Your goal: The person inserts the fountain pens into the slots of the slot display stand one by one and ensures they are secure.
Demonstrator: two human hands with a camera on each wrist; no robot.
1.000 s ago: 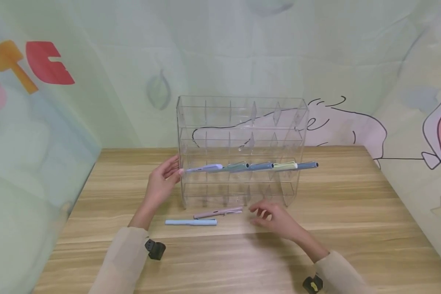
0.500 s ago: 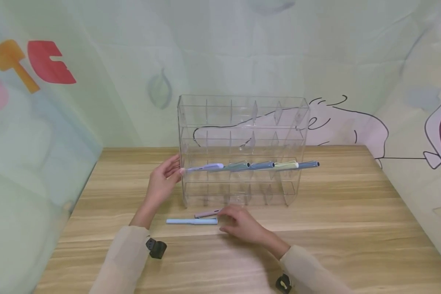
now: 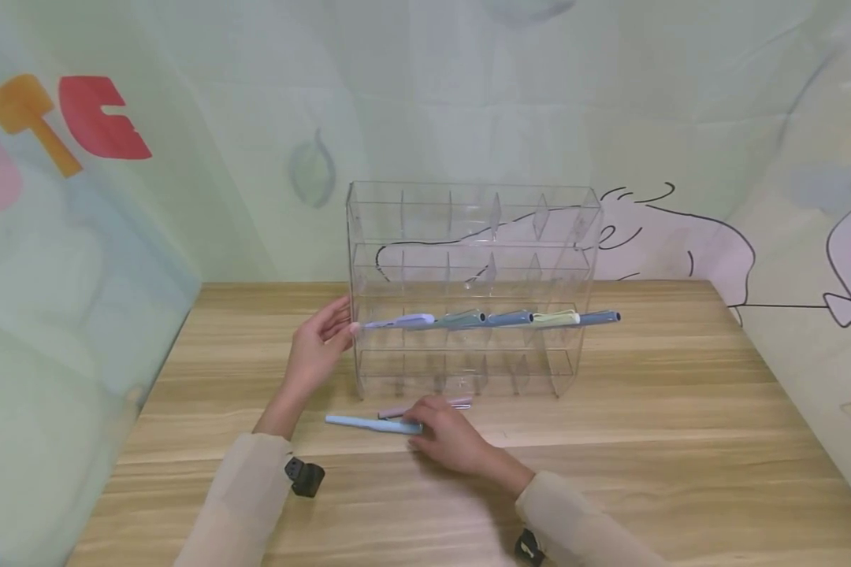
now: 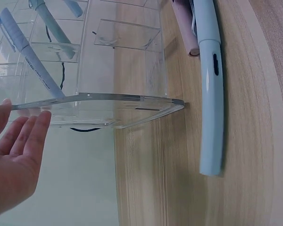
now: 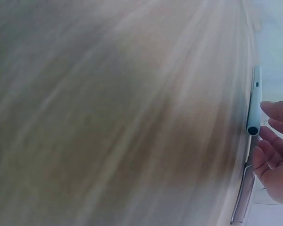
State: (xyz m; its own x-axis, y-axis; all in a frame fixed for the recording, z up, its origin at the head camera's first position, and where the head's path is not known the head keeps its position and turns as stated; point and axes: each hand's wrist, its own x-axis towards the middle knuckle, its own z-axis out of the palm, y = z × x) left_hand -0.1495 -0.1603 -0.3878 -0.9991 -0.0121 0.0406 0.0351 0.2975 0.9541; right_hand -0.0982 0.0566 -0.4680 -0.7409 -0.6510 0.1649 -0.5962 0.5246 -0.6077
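Observation:
A clear acrylic display rack stands on the wooden table. At its left side edge, my left hand holds the panel, thumb in front and fingers behind. Just in front of the rack, my right hand has finger and thumb around the capped end of a light blue pen. That pen lies at a slight slant, with its other end pointing left. Behind it is a pink pen with a silver clip, partly covered by the right hand. In the left wrist view the light blue pen lies beside the rack's foot.
Several pens in a row sit on one lower tier of the rack, among them a lilac pen, a green pen and a pale yellow pen. A dark blue pen sticks out past the right side. A printed curtain hangs behind.
My right hand has moved left over the pink pen to the light blue pen's capped end. The light blue pen has turned slightly, its left end shifting toward the rack. My left hand stays put.

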